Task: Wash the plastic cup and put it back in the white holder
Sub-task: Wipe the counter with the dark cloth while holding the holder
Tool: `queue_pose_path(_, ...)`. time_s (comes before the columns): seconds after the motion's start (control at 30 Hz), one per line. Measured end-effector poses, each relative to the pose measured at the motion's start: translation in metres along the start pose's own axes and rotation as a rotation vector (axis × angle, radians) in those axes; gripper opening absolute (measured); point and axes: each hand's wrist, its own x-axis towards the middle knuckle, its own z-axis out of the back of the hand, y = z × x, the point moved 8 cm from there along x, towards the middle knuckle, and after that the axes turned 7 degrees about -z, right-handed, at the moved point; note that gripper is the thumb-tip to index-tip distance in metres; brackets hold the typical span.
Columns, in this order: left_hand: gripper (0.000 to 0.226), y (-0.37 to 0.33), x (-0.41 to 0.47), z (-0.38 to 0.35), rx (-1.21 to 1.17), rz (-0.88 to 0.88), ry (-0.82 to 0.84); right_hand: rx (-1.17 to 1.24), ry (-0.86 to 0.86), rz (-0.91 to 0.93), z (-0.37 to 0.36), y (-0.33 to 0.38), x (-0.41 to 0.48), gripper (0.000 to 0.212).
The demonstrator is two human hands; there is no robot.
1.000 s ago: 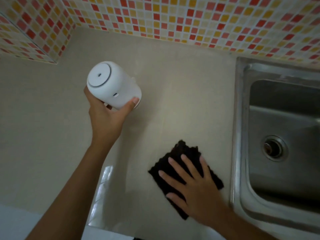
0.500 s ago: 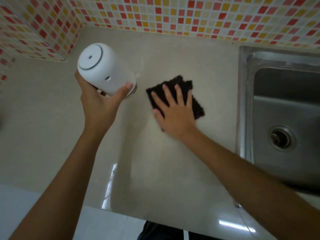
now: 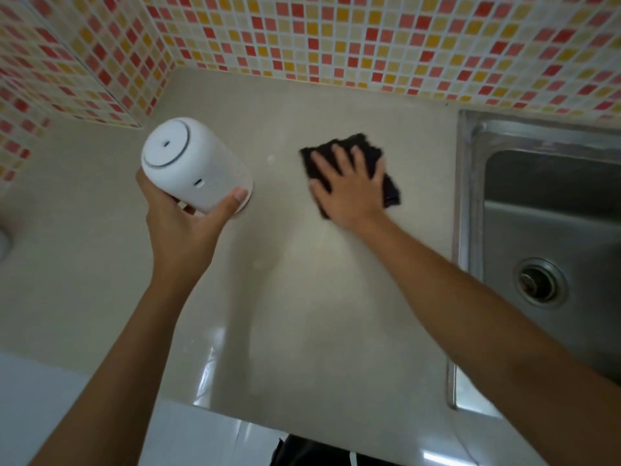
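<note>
Head view: left hand (image 3: 181, 227) grips a white holder (image 3: 195, 166) from below, thumb (image 3: 232, 201) on its right side and the other fingers wrapped round its left, holding it clear above the counter (image 3: 302, 280). Holder is tilted, its long axis running from upper left to lower right, the flat ringed end facing up toward the camera and the other end pointing down at the counter. No cup can be told apart from it. Right hand (image 3: 349, 190) lies flat, fingers spread, pressing a dark cloth (image 3: 389, 193) onto the counter, well right of the holder and left of the steel sink (image 3: 470, 196). Mosaic tiles (image 3: 336, 38) cover the wall behind
</note>
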Motion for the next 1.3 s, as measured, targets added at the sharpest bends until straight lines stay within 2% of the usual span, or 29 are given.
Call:
queue_pose_path(0.07, 0.099, 0.006, -0.006, 0.004, -0.003, 0.018, -0.004, -0.008, 0.023, -0.062, 0.007, -0.038, 0.009, 0.055)
queue_pose_path(0.17, 0.099, 0.014, -0.010, 0.006, -0.007, 0.060, -0.018, -0.017, -0.057, -0.061, 0.011, -0.044, -0.056, 0.055)
queue_pose_path(0.3, 0.100, 0.018, -0.008, -0.011, -0.017, 0.095, -0.009, 0.028, 0.016, 0.239, -0.008, 0.028, -0.170, 0.054)
queue_pose_path(0.37, 0.099, 0.018, -0.008, -0.023, -0.017, 0.089, 0.009, 0.058, 0.040, 0.324, -0.015, 0.047, -0.160, 0.052)
queue_pose_path(0.47, 0.097, 0.016, -0.008, -0.040, -0.016, 0.081, 0.023, 0.073, -0.012, 0.324, -0.011, 0.067, -0.080, 0.051)
queue_pose_path(0.57, 0.097, 0.016, -0.009, -0.057, -0.019, 0.070, 0.020, 0.014, 0.098, 0.213, -0.011, 0.067, 0.025, 0.059)
queue_pose_path(0.67, 0.099, 0.016, -0.009, -0.069, -0.036, 0.079, 0.046, 0.027, 0.079, 0.048, 0.004, 0.020, 0.088, 0.056)
queue_pose_path(0.8, 0.099, 0.016, -0.004, -0.070, -0.041, 0.087, 0.070, 0.021, 0.015, -0.181, 0.020, -0.099, 0.089, 0.058)
queue_pose_path(0.9, 0.097, 0.014, 0.001, -0.068, -0.035, 0.068, 0.073, 0.021, -0.029, -0.229, 0.030, -0.133, 0.040, 0.057)
queue_pose_path(1.0, 0.096, 0.011, 0.006, -0.071, -0.065, 0.072, 0.074, 0.028, -0.072, -0.129, 0.021, -0.094, -0.056, 0.055)
queue_pose_path(1.13, 0.098, 0.005, 0.013, -0.084, -0.105, 0.079, 0.075, 0.040, 0.056, 0.197, -0.005, -0.018, -0.196, 0.057)
queue_pose_path(1.2, 0.098, 0.002, 0.014, -0.092, -0.113, 0.089, 0.088, 0.024, 0.079, 0.288, -0.010, -0.011, -0.216, 0.059)
queue_pose_path(1.3, 0.099, -0.003, 0.014, -0.099, -0.100, 0.078, 0.111, 0.056, 0.053, 0.331, -0.003, -0.022, -0.179, 0.057)
